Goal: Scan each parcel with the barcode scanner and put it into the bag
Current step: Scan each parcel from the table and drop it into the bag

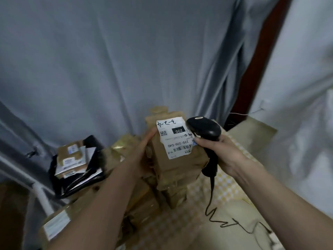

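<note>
**Head view: label up, scanner at its right edge — line up the barcode before bagging**

The parcel [177, 154], a brown cardboard box, is held up in the middle of the scene above a stack of similar boxes, its white shipping label [175, 138] turned toward the camera. The left hand [144, 150] grips the box's left side, fingers curled round its far edge. The right hand [219, 154] is wrapped round the handle of the black barcode scanner [207, 134], whose head sits just beside the label's upper right corner, touching or nearly touching the box. Its coiled cable [216, 210] trails down toward the near right.

The step in hand looks like the scan itself. The barcode strip lies low on the label, near the right hand, while the scanner head seems too close and off to one side. A clean read probably calls for drawing the scanner back a little and tipping its window at the strip, with the left hand holding the label flat and steady. The label's edge looks curled, which could spoil a read.

To the left, a black bag [75, 168] lies open with parcels already in it. More brown boxes [137, 204] crowd the surface below, so the cable should be kept from snagging them.
</note>
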Demonstrator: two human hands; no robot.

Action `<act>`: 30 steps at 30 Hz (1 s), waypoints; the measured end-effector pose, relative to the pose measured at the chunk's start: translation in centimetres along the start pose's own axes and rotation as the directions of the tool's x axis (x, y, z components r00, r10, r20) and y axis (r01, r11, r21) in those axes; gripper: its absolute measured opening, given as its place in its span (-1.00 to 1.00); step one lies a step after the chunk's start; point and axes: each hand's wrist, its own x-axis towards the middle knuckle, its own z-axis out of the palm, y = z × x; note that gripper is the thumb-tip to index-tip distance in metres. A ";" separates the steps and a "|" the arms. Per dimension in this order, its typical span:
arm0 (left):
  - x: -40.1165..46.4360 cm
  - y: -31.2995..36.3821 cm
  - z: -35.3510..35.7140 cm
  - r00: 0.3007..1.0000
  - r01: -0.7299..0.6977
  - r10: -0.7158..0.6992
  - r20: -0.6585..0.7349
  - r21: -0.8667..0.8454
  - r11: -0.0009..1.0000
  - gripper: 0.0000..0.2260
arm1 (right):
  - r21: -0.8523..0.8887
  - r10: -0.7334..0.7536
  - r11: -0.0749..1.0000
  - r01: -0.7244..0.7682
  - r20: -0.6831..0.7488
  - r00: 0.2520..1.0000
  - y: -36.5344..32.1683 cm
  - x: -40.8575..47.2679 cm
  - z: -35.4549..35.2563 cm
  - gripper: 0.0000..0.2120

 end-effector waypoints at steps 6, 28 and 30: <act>2.7 -2.7 14.5 0.971 0.065 -0.095 0.219 0.140 0.988 0.02 | -0.009 -0.076 0.997 0.077 -0.287 0.955 -3.2 -4.4 -12.0 -0.71; 10.5 -11.6 52.1 0.782 0.045 -0.359 0.510 0.528 0.848 -0.30 | -0.009 -0.085 0.995 0.097 -0.567 0.819 -9.8 -11.2 -48.3 -0.72; 12.0 -11.4 54.5 0.769 0.046 -0.373 0.519 0.537 0.842 -0.39 | -0.001 -0.085 0.994 0.105 -0.593 0.801 -10.5 -10.2 -50.4 -0.72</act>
